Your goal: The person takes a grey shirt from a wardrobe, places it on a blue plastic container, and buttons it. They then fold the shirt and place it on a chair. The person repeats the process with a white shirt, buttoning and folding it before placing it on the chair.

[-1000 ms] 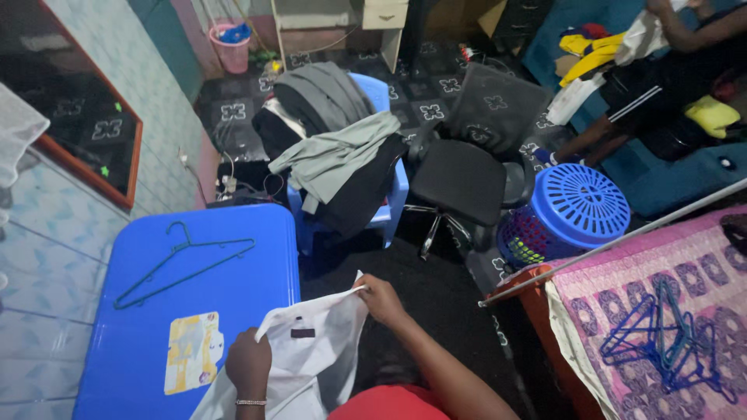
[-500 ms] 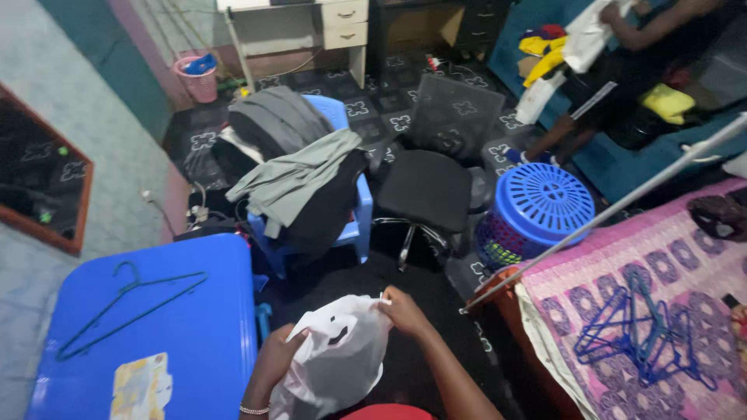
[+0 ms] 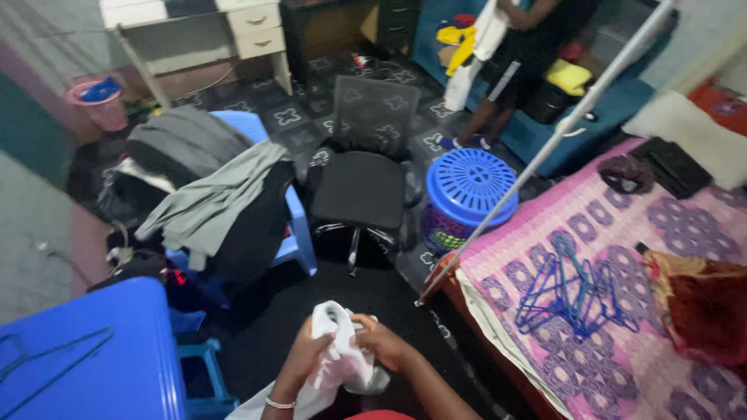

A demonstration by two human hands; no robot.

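Observation:
Both my hands hold a white garment (image 3: 334, 365) bunched up in front of me, low in the head view. My left hand (image 3: 305, 351) grips its left side, with a thin bracelet on the wrist. My right hand (image 3: 379, 341) closes over its right side, fingers curled into the cloth. The garment's lower part hangs down toward my lap. A pile of blue clothes hangers (image 3: 572, 292) lies on the pink and purple patterned bed (image 3: 537, 365) to my right.
A blue table (image 3: 101, 358) with a hanger (image 3: 47, 362) sits at lower left. A blue chair (image 3: 299, 233) piled with grey and black clothes, a black office chair (image 3: 362, 187) and a blue laundry basket (image 3: 467, 190) stand ahead. Another person (image 3: 521, 54) stands at the back.
My view has swung right, toward the bed. My hands have gathered the spread white garment into a bunch and moved closer together.

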